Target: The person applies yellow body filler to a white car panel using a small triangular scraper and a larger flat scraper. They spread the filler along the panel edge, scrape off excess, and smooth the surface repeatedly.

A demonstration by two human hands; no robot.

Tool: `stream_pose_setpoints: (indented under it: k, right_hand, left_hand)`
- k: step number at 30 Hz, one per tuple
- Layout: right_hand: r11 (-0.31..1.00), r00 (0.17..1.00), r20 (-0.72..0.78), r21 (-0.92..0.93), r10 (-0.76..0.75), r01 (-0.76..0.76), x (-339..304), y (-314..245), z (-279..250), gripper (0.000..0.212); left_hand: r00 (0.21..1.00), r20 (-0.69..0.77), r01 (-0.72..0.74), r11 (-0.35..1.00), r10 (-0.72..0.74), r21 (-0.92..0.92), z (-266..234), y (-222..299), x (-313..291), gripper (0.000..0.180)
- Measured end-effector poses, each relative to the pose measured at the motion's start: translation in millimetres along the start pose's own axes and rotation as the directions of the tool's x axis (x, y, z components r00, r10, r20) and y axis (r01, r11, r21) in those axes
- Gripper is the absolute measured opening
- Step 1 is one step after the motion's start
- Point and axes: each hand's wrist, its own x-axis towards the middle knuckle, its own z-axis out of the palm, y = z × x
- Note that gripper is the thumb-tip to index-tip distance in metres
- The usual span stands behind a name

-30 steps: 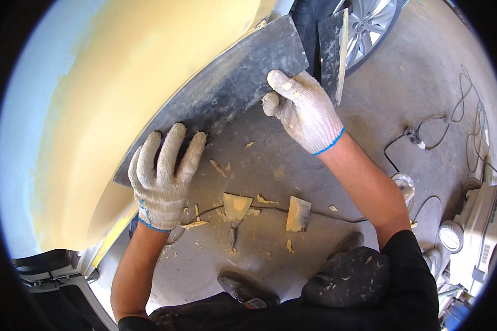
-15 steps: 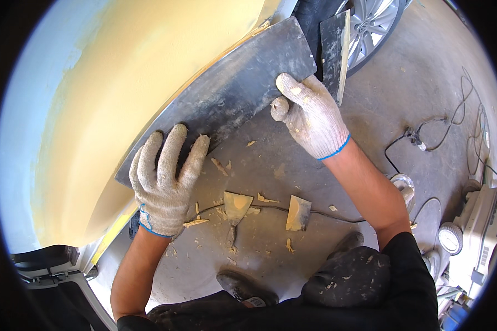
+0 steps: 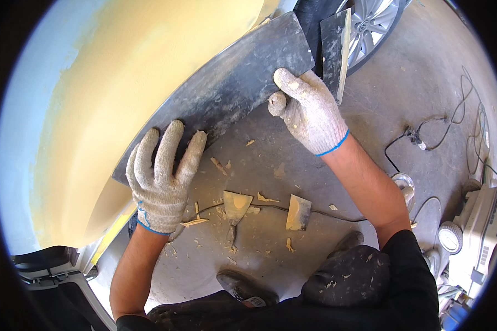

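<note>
Both my hands, in whitish knit gloves with blue cuffs, hold a long, dark, flexible filler spreader (image 3: pixel 234 69). Its upper long edge lies against a curved car body panel (image 3: pixel 132 83) coated in yellowish filler, with pale blue beyond. My left hand (image 3: pixel 161 185) has its fingers spread over the spreader's lower left end; where its thumb sits is hard to make out. At the right end, my right hand (image 3: pixel 313 113) grips the lower corner with the thumb on the near face and some fingers hidden behind.
A second dark plate (image 3: pixel 332 55) with a filler-crusted edge stands by the wheel (image 3: pixel 367 27). On the floor lie a small putty knife (image 3: pixel 237 207), a filler-smeared square spreader (image 3: pixel 298 212), dried scraps and a dark cable (image 3: pixel 337 216). A wheeled whitish machine (image 3: pixel 475 237) stands at right.
The spreader and both hands have shifted slightly up and left over the panel. The filler ridge along the spreader's upper edge shows less now.
</note>
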Motion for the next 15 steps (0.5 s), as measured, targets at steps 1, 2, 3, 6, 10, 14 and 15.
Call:
stream_pose_setpoints:
  k: [1, 2, 3, 6, 10, 14, 15]
  right_hand:
    - [1.000, 1.000, 0.005, -0.001, 0.003, -0.003, 1, 0, 0, 0.022]
    - [1.000, 1.000, 0.009, -0.005, 0.007, -0.007, 1, -1, 0, 0.022]
    - [1.000, 1.000, 0.012, -0.003, 0.007, -0.007, 2, 0, 0, 0.022]
    - [1.000, 1.000, 0.006, -0.003, 0.002, -0.002, 5, 1, -1, 0.021]
    - [1.000, 1.000, -0.020, -0.020, -0.011, 0.011, 5, 5, -3, 0.020]
    - [1.000, 0.999, -0.053, -0.008, -0.001, 0.000, 3, 12, 0, 0.020]
    - [1.000, 0.998, -0.056, -0.012, 0.002, -0.003, 3, 15, -2, 0.020]
  left_hand:
    - [1.000, 0.002, -0.002, 1.000, 0.002, 0.003, 0, -1, 0, 0.057]
    - [1.000, 0.003, -0.003, 1.000, 0.003, 0.004, 1, -1, 0, 0.057]
    - [1.000, 0.005, -0.004, 1.000, 0.004, 0.004, 2, -2, 0, 0.057]
    - [1.000, -0.006, -0.025, 0.996, 0.025, 0.085, 3, -4, 2, 0.051]
    - [0.999, -0.039, -0.008, 0.998, 0.010, 0.061, 11, -3, 0, 0.051]
    - [0.999, -0.050, -0.005, 0.999, 0.007, 0.050, 17, -1, -2, 0.049]
    - [0.998, -0.055, -0.003, 0.999, 0.006, 0.048, 18, -1, -3, 0.048]
